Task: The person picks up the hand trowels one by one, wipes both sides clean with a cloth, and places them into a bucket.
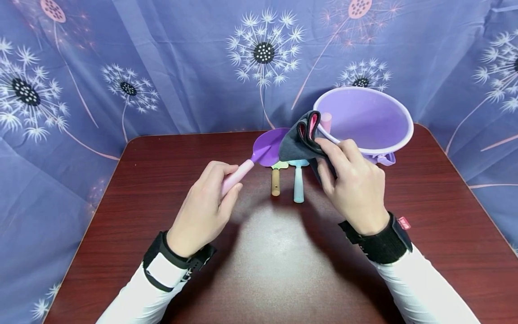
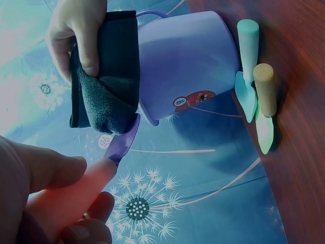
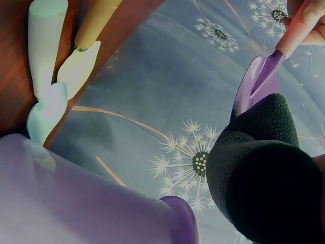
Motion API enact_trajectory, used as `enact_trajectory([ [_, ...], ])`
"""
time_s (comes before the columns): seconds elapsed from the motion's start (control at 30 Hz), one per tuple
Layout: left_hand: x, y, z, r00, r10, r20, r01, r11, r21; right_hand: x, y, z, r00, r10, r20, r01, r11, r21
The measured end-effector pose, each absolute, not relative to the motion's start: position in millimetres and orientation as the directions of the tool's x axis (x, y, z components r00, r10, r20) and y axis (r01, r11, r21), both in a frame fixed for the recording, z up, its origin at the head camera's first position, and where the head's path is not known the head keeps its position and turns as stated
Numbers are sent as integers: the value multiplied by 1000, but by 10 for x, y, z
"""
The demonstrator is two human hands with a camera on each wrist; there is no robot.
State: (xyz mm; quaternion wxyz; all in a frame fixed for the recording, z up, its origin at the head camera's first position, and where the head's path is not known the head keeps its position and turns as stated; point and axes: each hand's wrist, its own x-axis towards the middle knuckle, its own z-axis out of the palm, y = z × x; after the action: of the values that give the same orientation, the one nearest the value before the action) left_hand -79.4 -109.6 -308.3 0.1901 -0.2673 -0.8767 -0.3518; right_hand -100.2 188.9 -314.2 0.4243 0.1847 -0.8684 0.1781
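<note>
**Inspector:** Left hand (image 1: 204, 204) has its fingers wrapped round the pink handle of the purple trowel (image 1: 265, 150), holding it lifted off the table (image 1: 133, 189) with the blade aimed toward the bucket (image 1: 366, 119). That keeps the blade steady and within the other hand's reach.

**Clerk:** And the right?

**Inspector:** Right hand (image 1: 352, 186) pinches a folded dark cloth (image 1: 299, 141), thumb against fingers, pressing it onto the blade just left of the bucket. The fold gives a thick pad, by my judgement suited to wiping.

**Clerk:** Anything else near the bucket?

**Inspector:** Two more trowels lie flat on the table just in front of it, side by side: one with a wooden handle (image 1: 276, 180), one pale blue (image 1: 298, 182). The bucket stands upright at the table's far edge; a pink handle shows inside its rim.
</note>
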Motion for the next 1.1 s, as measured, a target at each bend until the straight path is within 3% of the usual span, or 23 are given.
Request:
enact_trajectory([
  [0.23,-800,-1091,-3089,-780,320,538,605,608,515,-988,1854,-3181,-567,-222,793,-516,846,-133],
  [0.53,-804,-1072,-3115,-784,318,533,600,609,519,-978,1756,-3222,-505,-343,792,-617,785,-54],
  [0.83,-834,-1077,-3129,-780,308,544,602,605,521,-937,1709,-3239,-502,-435,747,-711,700,-70],
  [1.1,-905,-1138,-3138,-847,205,491,510,575,640,-939,1722,-3223,-475,-514,715,-773,632,-59],
])
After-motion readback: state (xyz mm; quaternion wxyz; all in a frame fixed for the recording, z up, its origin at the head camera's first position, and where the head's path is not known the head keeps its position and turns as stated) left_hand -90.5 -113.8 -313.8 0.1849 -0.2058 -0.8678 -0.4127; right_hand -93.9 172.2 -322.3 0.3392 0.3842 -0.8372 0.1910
